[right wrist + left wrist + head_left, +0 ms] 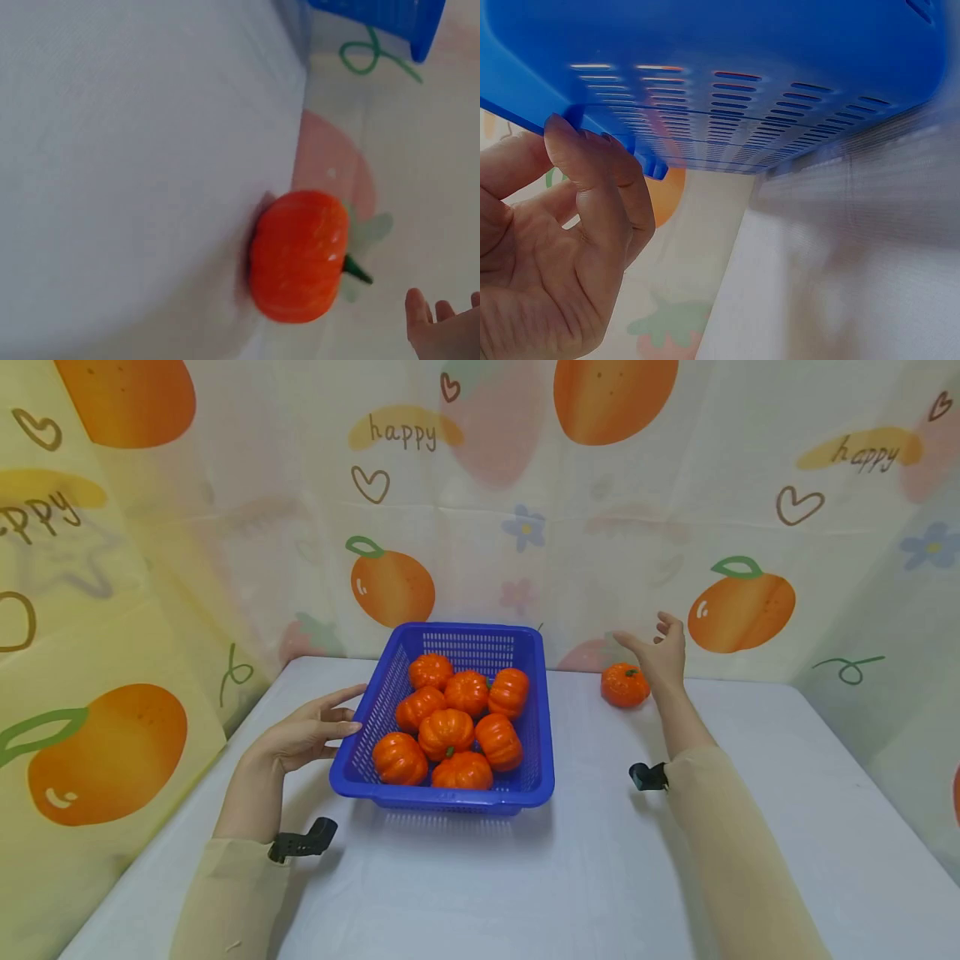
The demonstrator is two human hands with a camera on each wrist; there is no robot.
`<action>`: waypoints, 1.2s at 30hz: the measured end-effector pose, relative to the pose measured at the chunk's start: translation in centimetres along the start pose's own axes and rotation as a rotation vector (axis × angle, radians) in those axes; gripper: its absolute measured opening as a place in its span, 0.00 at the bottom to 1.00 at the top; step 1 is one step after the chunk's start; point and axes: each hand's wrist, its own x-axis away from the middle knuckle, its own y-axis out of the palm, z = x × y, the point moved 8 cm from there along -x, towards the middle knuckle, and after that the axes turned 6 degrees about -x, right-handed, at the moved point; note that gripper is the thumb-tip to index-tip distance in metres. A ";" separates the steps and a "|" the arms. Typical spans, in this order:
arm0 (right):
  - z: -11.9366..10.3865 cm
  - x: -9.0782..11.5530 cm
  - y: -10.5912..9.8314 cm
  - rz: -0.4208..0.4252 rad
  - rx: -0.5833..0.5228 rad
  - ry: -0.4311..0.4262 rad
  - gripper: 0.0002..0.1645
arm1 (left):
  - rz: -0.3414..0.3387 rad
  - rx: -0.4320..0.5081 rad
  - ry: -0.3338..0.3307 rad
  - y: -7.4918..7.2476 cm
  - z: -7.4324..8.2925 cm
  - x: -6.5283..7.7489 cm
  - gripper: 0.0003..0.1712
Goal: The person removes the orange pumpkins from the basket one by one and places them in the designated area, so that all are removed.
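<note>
A blue plastic basket (534, 789) with slotted walls stands on the table, holding several small orange pumpkins (446, 734). At its left side my left hand (307, 731) pinches the rim; the left wrist view shows curled fingers (592, 176) at the rim's underside, beside the slotted wall (735, 112). To the right of the basket, one more small pumpkin (624, 685) with a green stem sits near the table's back edge. Above and just right of it, my right hand (663, 656) is held with thumb and fingers spread apart, touching nothing. Only its fingertips (417, 306) and a little more show in the right wrist view.
A white-covered table (600, 877) lies under everything. Right behind it hangs a curtain (480, 568) printed with oranges, hearts and words, which also closes off the left and right sides. Each wrist carries a black camera mount (303, 841).
</note>
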 end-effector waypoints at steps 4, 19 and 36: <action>-1.8 0.8 2.0 -0.112 0.000 -0.055 0.56 | -0.004 0.006 0.009 0.0 0.2 0.1 0.46; -5.6 4.3 10.1 -0.536 0.020 -0.107 0.51 | -0.014 0.005 0.014 0.0 0.4 0.1 0.46; -6.6 6.7 17.1 -0.934 0.148 -0.152 0.44 | -0.013 -0.027 0.008 -0.1 -0.2 -0.2 0.46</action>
